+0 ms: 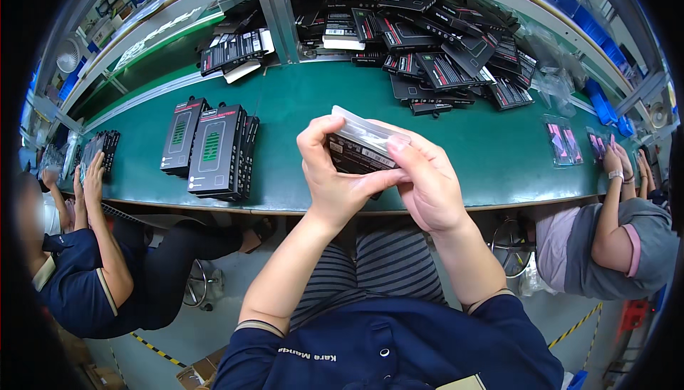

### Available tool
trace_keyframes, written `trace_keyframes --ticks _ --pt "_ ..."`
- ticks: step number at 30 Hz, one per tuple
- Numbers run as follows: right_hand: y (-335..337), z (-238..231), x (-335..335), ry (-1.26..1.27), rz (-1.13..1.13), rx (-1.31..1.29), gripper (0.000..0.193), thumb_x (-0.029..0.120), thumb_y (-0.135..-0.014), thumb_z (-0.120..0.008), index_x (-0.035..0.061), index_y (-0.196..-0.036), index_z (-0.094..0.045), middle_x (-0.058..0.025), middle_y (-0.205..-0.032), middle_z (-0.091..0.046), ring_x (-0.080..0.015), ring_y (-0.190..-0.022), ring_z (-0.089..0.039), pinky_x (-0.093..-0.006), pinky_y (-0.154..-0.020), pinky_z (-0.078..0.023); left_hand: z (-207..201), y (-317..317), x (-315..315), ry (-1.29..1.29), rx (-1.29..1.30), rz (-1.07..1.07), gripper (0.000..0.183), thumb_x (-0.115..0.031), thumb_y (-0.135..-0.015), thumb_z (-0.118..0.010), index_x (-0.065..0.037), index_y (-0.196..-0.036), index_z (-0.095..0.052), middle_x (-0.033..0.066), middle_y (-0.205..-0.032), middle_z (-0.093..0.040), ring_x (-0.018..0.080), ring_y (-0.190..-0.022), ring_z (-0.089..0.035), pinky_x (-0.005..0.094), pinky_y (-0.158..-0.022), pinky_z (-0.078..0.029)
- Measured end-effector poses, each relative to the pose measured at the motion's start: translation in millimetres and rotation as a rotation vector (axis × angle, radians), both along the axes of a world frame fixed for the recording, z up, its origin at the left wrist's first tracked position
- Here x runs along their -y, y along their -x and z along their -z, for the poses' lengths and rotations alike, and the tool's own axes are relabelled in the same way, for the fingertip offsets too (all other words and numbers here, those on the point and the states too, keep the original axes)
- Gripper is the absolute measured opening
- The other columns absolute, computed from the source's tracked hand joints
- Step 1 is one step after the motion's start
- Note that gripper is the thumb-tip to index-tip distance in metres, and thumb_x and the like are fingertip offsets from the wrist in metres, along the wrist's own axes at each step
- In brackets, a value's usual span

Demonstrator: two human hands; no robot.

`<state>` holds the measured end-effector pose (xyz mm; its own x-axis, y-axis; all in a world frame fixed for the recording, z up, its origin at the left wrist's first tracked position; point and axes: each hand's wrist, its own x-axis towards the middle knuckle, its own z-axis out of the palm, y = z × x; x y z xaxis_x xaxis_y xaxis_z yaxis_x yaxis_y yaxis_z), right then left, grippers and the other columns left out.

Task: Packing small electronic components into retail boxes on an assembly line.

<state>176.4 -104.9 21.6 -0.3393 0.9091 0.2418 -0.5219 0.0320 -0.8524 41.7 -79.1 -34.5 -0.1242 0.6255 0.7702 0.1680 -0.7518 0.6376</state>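
A small black box (353,156) with white print is held up over the front edge of the green table, between my two hands. Clear plastic (363,129), perhaps a tray or a bag, lies at the box's upper side; what it contains I cannot make out. My left hand (326,176) is closed around the box's left end, its thumb reaching along the near side. My right hand (432,185) grips the right end, its thumb pressed on the plastic's right corner. The fingers hide the box's underside and ends.
Black battery boxes (217,151) stand in rows on the table (292,112) to the left. Loose boxes (449,62) pile up at the back, beside a metal post (274,12). Pink-marked clear packs (563,140) lie at right. Co-workers (78,276) sit on both sides.
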Motion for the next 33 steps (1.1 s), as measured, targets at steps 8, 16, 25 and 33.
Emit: trace_keyframes --ticks 8,16,25,33 --pt "21 19 -6 -0.668 0.696 0.386 0.017 0.001 -0.097 -0.057 -0.0017 -0.11 -0.066 -0.0121 -0.11 -0.07 -0.0167 -0.098 -0.065 -0.0297 -0.087 -0.052 -25 16 6 0.259 0.467 0.543 0.024 -0.006 -0.098 -0.062 -0.009 -0.109 -0.04 0.0122 -0.111 -0.059 0.0159 -0.101 -0.058 0.0291 -0.086 -0.049" --pt "37 29 7 -0.42 0.542 -0.013 0.015 0.001 -0.098 -0.056 -0.0007 -0.113 -0.053 -0.0129 -0.114 -0.06 -0.0159 -0.101 -0.059 -0.0278 -0.091 -0.049 -43 6 22 0.271 0.491 0.374 0.015 0.0 -0.098 -0.057 -0.007 -0.107 -0.047 0.0134 -0.106 -0.062 0.0166 -0.094 -0.06 0.0296 -0.086 -0.048" --pt "28 37 -5 -0.536 0.544 0.058 0.016 -0.001 -0.097 -0.057 0.0028 -0.107 -0.044 -0.0168 -0.113 -0.061 -0.015 -0.097 -0.058 -0.0265 -0.085 -0.047 -15 8 7 -0.052 0.298 0.154 0.025 0.002 -0.087 -0.074 -0.005 -0.096 -0.051 0.0134 -0.105 -0.062 0.0138 -0.09 -0.058 0.0238 -0.079 -0.048" --pt "12 63 -13 -1.111 0.862 0.451 0.037 -0.007 -0.078 -0.073 0.0079 -0.101 -0.048 -0.016 -0.105 -0.067 -0.0309 -0.09 -0.068 -0.0385 -0.076 -0.052 -33 20 26 0.757 0.703 0.194 0.063 -0.026 -0.1 -0.06 -0.007 -0.152 -0.03 0.0158 -0.147 -0.042 0.0277 -0.137 -0.039 0.0393 -0.112 -0.032"
